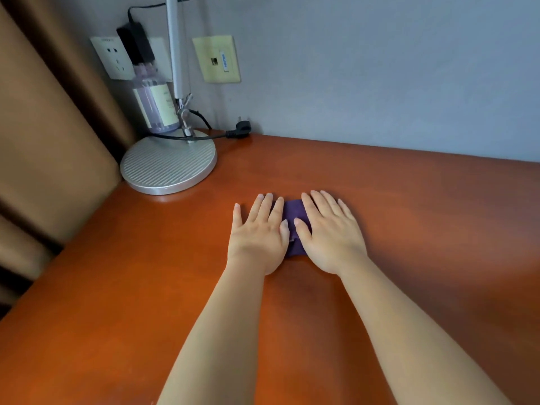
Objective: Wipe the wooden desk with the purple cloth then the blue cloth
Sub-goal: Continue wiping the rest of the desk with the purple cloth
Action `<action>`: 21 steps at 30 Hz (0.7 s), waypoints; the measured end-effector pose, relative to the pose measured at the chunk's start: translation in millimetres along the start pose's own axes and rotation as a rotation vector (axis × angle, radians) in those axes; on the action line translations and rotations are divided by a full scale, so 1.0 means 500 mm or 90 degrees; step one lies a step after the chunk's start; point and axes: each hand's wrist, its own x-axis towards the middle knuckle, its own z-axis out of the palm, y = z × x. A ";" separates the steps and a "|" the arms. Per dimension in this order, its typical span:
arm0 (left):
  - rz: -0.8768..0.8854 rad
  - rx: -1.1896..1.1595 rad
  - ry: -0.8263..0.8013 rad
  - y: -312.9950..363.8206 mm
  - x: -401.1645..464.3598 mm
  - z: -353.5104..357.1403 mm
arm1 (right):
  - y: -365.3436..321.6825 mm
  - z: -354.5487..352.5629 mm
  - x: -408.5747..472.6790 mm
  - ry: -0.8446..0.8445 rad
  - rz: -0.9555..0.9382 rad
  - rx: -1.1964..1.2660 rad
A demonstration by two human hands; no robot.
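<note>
We judge the purple cloth soft, light and easy to bunch, so flat pressure suits it better than a pinch. Our left hand and right hand lie side by side on it, fingers straight (thumbs almost meeting), cloth between and under them on the wooden desk.

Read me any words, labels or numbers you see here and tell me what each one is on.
No text is readable.
Bottle label: printed lines, too blurred to read.
Blue sticker on the wall plate: characters too small to read.
Power socket: faint marking at its top edge, unreadable.
</note>
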 end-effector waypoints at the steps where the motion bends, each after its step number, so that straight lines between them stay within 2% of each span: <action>1: -0.003 0.001 -0.001 -0.004 0.027 -0.003 | 0.006 0.002 0.027 0.002 -0.002 0.000; 11: -0.018 -0.012 0.023 -0.036 0.258 -0.032 | 0.060 0.008 0.264 0.005 -0.017 0.010; 21: -0.036 -0.025 0.043 -0.054 0.378 -0.045 | 0.085 0.010 0.389 -0.001 -0.030 0.016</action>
